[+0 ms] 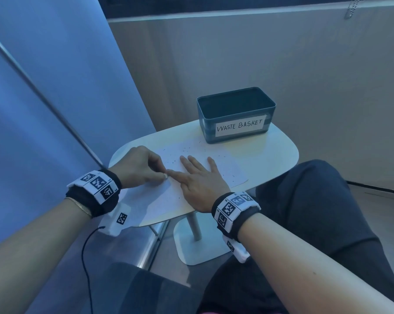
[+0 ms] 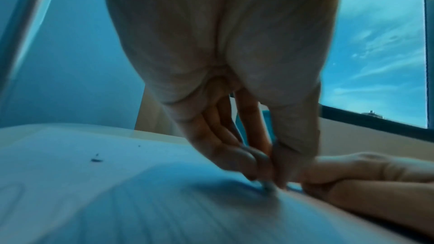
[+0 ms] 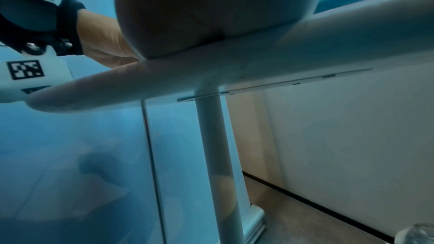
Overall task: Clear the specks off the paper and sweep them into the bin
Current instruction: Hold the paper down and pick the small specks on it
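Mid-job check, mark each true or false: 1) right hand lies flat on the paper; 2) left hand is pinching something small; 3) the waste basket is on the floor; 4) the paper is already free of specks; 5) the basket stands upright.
1) True: the right hand lies flat on the paper.
2) True: the left hand pinches a small white eraser-like piece.
3) False: the waste basket stands on the table.
4) False: dark specks remain scattered on it.
5) True.

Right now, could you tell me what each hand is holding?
Left hand pinches a small whitish object, too small to identify. Right hand holds nothing; it lies flat on the paper.
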